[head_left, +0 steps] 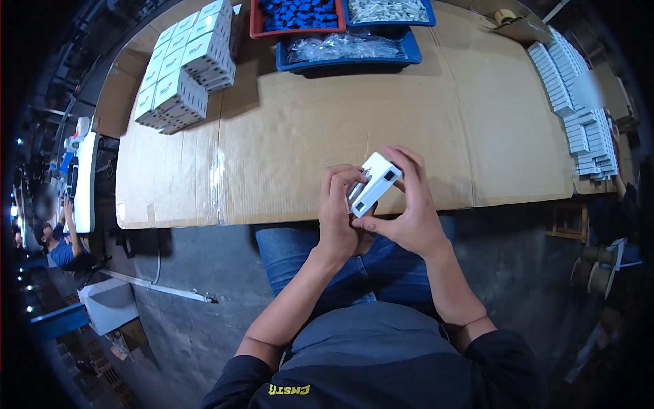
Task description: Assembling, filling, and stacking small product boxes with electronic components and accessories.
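Just past the table's near edge, above my lap, I hold a small white box (375,184) tilted between both hands. One narrow side with two dark square patches faces up. My left hand (338,208) is closed round the box's left part, its fingers bent over the top. My right hand (414,215) grips from the right, with the fingers at the far end and the thumb at the near end. The underside of the box is hidden.
Stacked white boxes (178,92) stand at the table's far left. At the back are a red bin (257,27) of blue parts, a blue bin (424,15) of pale pieces and a blue tray (349,66) of clear plastic. More white stacks (575,109) line the right; people work at both sides.
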Tool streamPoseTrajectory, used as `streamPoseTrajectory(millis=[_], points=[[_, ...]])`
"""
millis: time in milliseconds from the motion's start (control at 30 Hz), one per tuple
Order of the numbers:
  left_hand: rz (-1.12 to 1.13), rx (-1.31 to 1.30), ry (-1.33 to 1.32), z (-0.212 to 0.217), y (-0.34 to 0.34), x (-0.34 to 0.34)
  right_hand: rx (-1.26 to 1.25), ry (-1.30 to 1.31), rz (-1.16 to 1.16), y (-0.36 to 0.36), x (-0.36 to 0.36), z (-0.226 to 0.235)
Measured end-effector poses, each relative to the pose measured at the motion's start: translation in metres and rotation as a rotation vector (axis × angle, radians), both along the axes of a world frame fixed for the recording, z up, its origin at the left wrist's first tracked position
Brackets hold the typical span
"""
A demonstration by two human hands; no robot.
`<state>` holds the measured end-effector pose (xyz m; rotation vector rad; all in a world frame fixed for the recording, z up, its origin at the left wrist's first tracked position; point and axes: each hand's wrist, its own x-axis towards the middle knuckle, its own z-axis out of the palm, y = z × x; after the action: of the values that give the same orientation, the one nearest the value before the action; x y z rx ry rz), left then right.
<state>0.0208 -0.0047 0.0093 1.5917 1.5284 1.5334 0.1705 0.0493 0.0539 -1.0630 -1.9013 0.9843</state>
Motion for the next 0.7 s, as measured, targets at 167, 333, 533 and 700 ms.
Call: streamPoseTrajectory(millis=[167, 333, 533, 700], points=[[-0.022, 0.120, 0.066, -0.009, 0.007, 0.002, 0.066, 0.151, 0.149, 0.007, 0.010, -0.004], [-0.067, 0.051, 0.105, 0.000, 0.011, 0.006, 0.460, 0.199, 0.204, 0.039, 0.033, -0.015], [-0.012, -0.160, 0.177, -0.021, 0.014, 0.006, 0.356, 0.130, 0.171, 0.058, 0.068, -0.005], [0.034, -0.149, 0.295, -0.027, 0.024, 0.014, -0.058, 0.031, 0.036, 0.090, 0.115, -0.041]])
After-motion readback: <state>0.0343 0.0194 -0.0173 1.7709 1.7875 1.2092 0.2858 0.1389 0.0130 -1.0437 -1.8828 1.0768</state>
